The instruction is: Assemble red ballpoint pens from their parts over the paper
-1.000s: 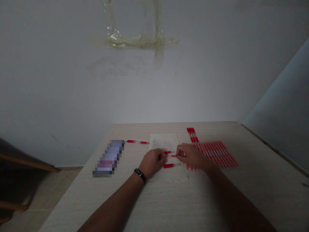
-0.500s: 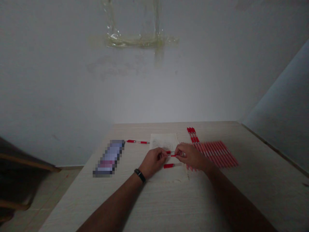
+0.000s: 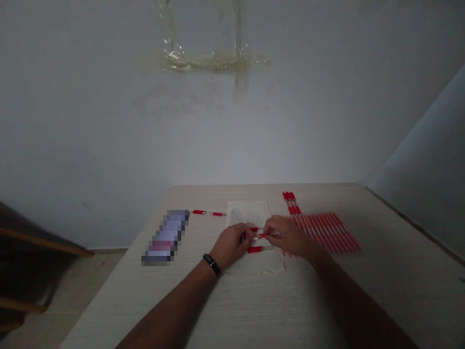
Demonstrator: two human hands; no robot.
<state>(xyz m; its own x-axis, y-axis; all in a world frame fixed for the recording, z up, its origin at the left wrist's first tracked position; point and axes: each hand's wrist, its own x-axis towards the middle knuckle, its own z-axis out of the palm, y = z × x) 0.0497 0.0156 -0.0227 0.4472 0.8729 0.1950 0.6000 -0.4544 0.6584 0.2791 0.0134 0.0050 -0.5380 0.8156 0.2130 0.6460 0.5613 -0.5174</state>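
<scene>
**A:** Where is the red pen (image 3: 258, 236) you're working on?

**B:** It's between your two hands, low over the sheet of paper (image 3: 249, 213) in the middle of the tabletop (image 3: 254, 310). Your left hand (image 3: 231, 245) has its grip pinched on one end and your right hand (image 3: 288, 236) on the other. Both are closed on it with the fingertips, not the whole fist. It's too small here to tell whether it is one piece or two drawn apart.

**A:** How will it handle?

**B:** Light and stiff, I'd judge. It looks like a thin, smooth plastic barrel, so it may slip or roll. Hold it near the ends between thumb and forefinger, and keep the pinch gentle. A slim tip or refill could bend or snap under a sideways push.

**A:** And what lies around it?

**B:** A short red piece (image 3: 255, 249) lies on the paper on the near side of your hands, and a second red bit (image 3: 254, 229) lies just beyond them. A row of red pens (image 3: 327, 232) lies side by side to your right, partly behind your right hand. A single pen (image 3: 209, 213) lies apart, left of the paper, near a blurred-out flat object (image 3: 165, 237).
</scene>
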